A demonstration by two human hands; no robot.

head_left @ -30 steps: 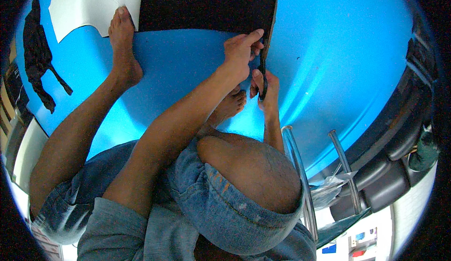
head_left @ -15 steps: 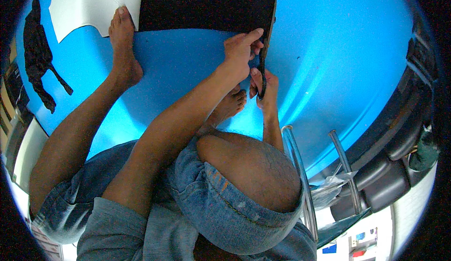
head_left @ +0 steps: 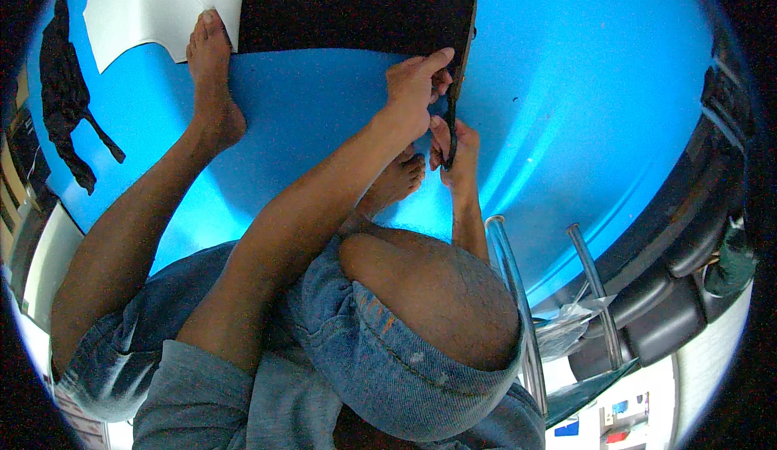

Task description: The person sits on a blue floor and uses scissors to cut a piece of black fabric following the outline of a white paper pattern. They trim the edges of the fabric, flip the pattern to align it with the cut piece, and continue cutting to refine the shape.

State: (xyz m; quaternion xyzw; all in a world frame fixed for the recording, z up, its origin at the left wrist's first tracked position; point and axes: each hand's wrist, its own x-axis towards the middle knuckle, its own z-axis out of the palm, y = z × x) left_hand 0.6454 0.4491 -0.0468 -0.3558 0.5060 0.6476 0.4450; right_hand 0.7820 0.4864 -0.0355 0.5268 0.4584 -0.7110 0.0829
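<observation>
A large black sheet point(head_left: 356, 9) lies on the blue surface point(head_left: 583, 86), its right side ending in a thin brownish edge. My left hand point(head_left: 409, 92) reaches the sheet's near right corner, fingers closed on that edge and thumb stretched along it. Just below, my right hand point(head_left: 464, 154) is closed around a slim black piece point(head_left: 451, 138) running up toward the left hand. Whether this piece is a tool's handle or a narrow strip of the sheet, I cannot tell. The fingers of both hands partly hide where it meets the edge.
My bare feet rest on the blue surface, one beside a white sheet point(head_left: 162, 5). Crumpled black cloth point(head_left: 65, 94) lies far left. Metal tubes point(head_left: 510, 276) stand right of my bent knee, near clear plastic point(head_left: 562, 333) and dark padded seating point(head_left: 668, 320).
The slim black piece in my right hand looks narrower and straighter than before, and the right fingers have shifted slightly. My left hand stays almost still at the sheet's edge.
</observation>
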